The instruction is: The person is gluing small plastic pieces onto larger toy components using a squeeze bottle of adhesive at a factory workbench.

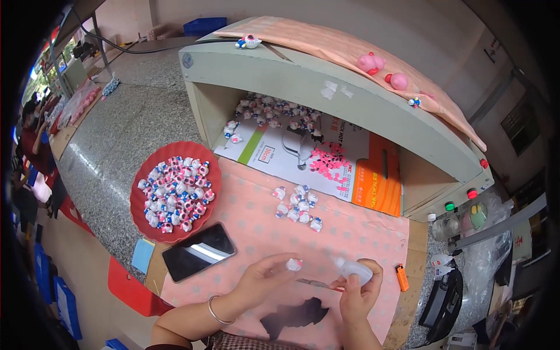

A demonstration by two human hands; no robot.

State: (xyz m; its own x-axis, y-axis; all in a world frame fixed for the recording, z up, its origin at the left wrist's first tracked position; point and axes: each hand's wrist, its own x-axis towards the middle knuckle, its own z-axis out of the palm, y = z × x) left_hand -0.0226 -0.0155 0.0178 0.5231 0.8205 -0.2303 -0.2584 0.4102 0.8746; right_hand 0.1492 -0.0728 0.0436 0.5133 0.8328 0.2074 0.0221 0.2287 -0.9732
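Your left hand pinches a figurine at its fingertips. Your right hand wraps the bottle, nozzle pointing left toward it, just apart.

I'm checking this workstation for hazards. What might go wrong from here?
The small white squeeze bottle in the right hand could drip onto the pink dotted cloth or the fingers of the left hand, which pinch a tiny figure. The phone overhangs the cloth's edge.
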